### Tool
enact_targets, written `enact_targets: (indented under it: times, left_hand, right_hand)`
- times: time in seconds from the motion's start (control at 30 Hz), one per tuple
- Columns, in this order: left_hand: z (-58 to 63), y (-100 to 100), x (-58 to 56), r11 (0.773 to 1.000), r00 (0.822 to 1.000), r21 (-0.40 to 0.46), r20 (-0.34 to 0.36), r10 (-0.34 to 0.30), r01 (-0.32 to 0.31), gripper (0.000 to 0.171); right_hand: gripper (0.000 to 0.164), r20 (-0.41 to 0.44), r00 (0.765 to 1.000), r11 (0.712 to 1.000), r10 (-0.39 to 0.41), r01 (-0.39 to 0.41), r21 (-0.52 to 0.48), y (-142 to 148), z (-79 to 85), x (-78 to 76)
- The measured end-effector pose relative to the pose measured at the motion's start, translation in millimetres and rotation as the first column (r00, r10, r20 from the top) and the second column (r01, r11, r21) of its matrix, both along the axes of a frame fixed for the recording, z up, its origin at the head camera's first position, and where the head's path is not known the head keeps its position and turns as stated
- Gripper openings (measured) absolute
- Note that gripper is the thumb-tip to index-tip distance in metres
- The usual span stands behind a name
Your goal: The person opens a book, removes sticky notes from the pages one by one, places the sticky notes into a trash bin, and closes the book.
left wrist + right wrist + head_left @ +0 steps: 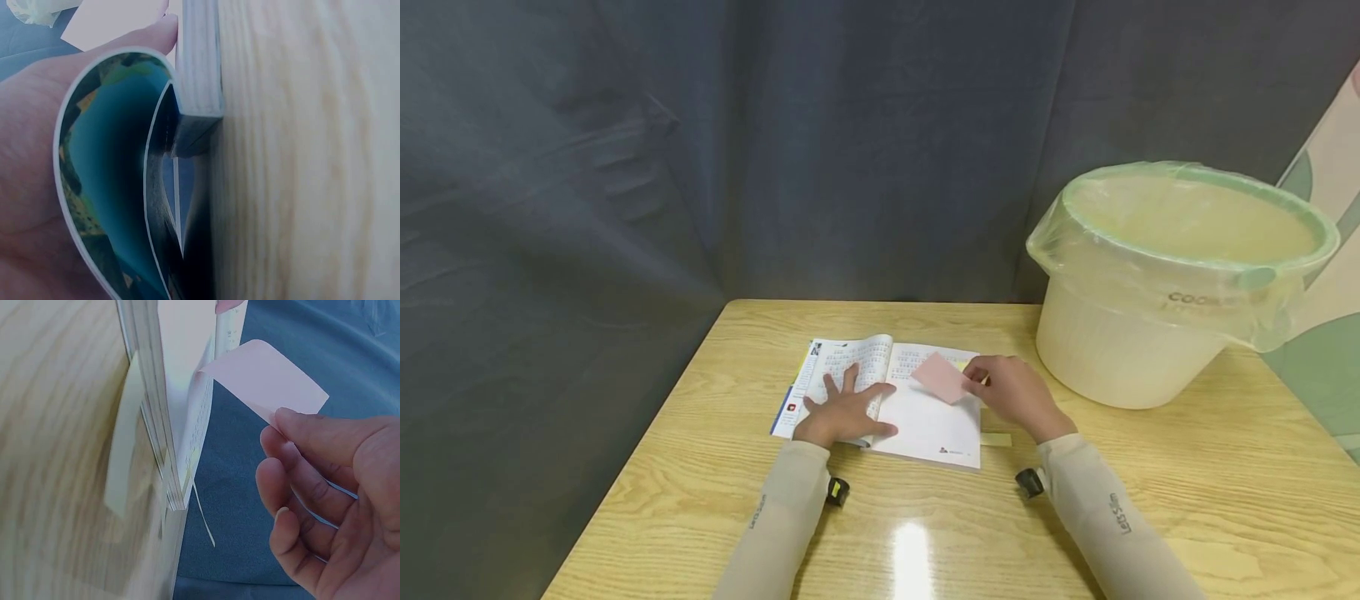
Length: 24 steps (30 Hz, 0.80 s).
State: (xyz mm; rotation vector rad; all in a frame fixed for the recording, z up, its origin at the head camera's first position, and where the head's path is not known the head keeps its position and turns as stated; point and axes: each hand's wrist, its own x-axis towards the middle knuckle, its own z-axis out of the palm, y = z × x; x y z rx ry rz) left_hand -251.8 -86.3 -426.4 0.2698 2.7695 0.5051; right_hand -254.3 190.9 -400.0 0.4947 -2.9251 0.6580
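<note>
An open book [925, 429] with printed pages lies on the table. My left hand [844, 413] rests on its left-hand pages, fingers spread and thumb near the fold. Beneath that hand, the left wrist view shows a cover or page [61, 156] bowed into a loop beside the page block [201, 62]. Between thumb and index finger, my right hand [1015, 396] pinches a pink sticky note [938, 379] by one corner, over the right-hand page. In the right wrist view the note [269, 378] slants up off the page, its far corner right at the paper.
Pale yellow paper tabs [997, 439] stick out from the book's right edge. A large whitish bin [1120, 342] lined with a thin green bag stands at the table's back right. A dark curtain [880, 150] hangs behind the wooden table [700, 500].
</note>
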Motion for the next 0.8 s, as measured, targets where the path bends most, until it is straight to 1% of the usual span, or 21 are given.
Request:
enact_targets:
  times: [0.2, 0.43, 0.67, 0.73, 0.8]
  left_hand:
    - [1.1, -0.1, 0.4, 1.0, 1.0, -0.001, 0.004, 0.0, 0.0, 0.074]
    - [-0.4, 0.0, 0.0, 1.0, 1.0, -0.002, 0.009, 0.0, 0.0, 0.074]
    - [-1.4, -0.1, -0.6, 1.0, 1.0, -0.004, 0.008, -0.001, 0.001, 0.074]
    - [-1.7, -0.2, -0.9, 1.0, 1.0, -0.005, 0.007, -0.002, 0.002, 0.074]
    - [-2.1, -0.3, -1.1, 1.0, 1.0, -0.006, 0.007, 0.0, 0.001, 0.074]
  right_hand:
    - [0.012, -0.005, 1.0, 1.0, -0.003, 0.003, -0.009, 2.0, 1.2, 0.1]
    - [0.012, 0.013, 1.0, 1.0, -0.005, 0.005, -0.017, 5.9, 2.8, -0.2]
    - [0.014, 0.045, 0.999, 0.999, -0.023, 0.025, -0.039, 13.4, 9.6, -0.5]
    - [0.014, 0.037, 0.999, 0.999, -0.029, 0.031, -0.038, 15.6, 11.8, -0.4]
    - [0.015, 0.011, 1.0, 0.999, -0.029, 0.029, -0.033, 17.8, 14.2, -0.3]
